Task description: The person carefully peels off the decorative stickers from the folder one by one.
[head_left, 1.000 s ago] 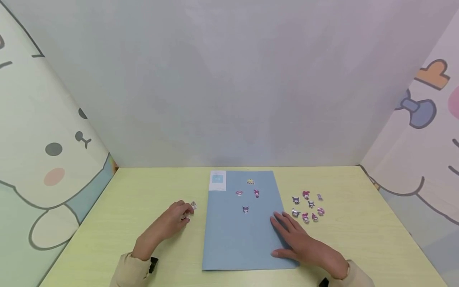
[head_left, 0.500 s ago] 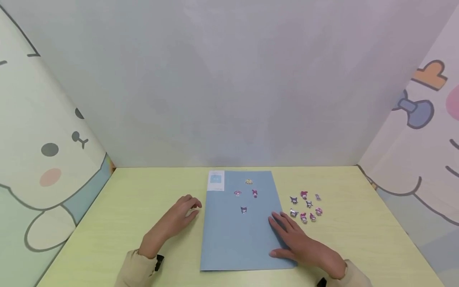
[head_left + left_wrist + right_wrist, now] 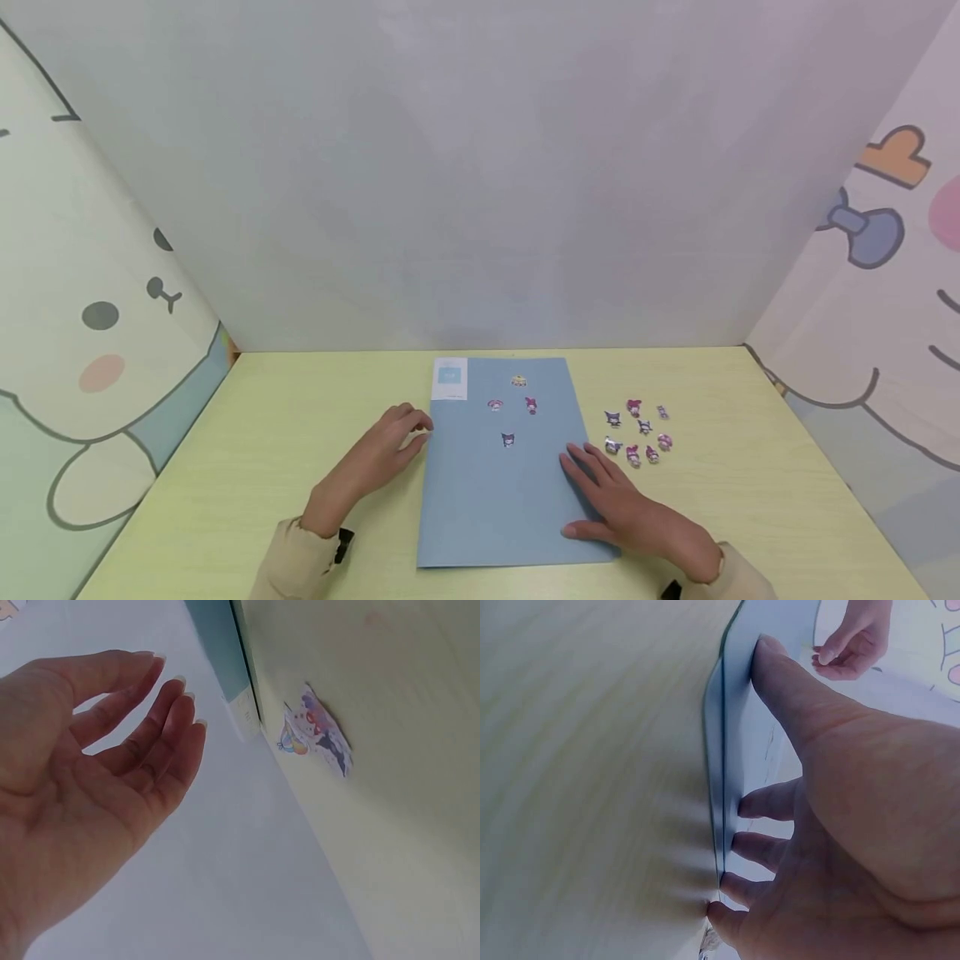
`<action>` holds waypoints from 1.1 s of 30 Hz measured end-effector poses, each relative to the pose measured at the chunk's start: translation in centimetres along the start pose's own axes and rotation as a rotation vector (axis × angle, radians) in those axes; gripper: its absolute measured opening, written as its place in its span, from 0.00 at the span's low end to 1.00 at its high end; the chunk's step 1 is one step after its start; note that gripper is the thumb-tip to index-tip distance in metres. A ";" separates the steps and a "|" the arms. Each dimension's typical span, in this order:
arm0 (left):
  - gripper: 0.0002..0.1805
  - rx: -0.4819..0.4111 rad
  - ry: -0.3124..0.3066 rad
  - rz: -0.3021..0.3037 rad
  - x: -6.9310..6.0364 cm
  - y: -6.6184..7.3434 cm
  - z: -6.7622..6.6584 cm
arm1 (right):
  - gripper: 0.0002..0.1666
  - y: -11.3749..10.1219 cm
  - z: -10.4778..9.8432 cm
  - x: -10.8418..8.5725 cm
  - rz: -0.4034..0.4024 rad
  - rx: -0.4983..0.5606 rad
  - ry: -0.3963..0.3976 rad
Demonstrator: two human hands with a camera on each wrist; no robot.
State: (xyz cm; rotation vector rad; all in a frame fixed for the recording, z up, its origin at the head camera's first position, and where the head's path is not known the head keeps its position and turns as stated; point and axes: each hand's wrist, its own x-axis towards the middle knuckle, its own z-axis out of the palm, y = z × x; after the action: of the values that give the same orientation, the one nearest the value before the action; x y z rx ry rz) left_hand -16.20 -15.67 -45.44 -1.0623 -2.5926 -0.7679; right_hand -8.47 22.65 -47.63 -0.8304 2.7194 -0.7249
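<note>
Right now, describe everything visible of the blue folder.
The blue folder lies flat on the yellow table, its edge showing two layers that look like card or plastic. A white label marks its far left corner; four cartoon cutouts lie on top. The right hand rests across its right edge; whether the left hand touches it is unclear.

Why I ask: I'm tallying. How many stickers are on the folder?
4: yellow sticker topmost; left pink sticker, right pink sticker below; purple sticker lowest. Right hand may hide more.
</note>
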 end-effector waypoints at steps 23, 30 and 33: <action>0.06 -0.008 -0.087 -0.035 2.2 2.6 1.7 | 0.55 0.0 0.0 -0.1 0.006 -0.010 0.001; 0.06 -0.018 -0.112 -0.026 3.1 3.1 2.4 | 0.55 0.0 -0.1 0.0 0.009 0.001 -0.006; 0.06 -0.009 -0.112 -0.027 3.4 3.4 2.6 | 0.55 0.0 -0.1 0.1 0.009 0.004 -0.011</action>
State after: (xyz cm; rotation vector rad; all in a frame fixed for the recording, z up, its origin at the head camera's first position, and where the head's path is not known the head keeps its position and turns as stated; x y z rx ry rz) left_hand -16.27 -10.30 -44.95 -1.1054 -2.7045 -0.7466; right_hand -8.54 22.65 -47.52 -0.8186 2.7095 -0.7219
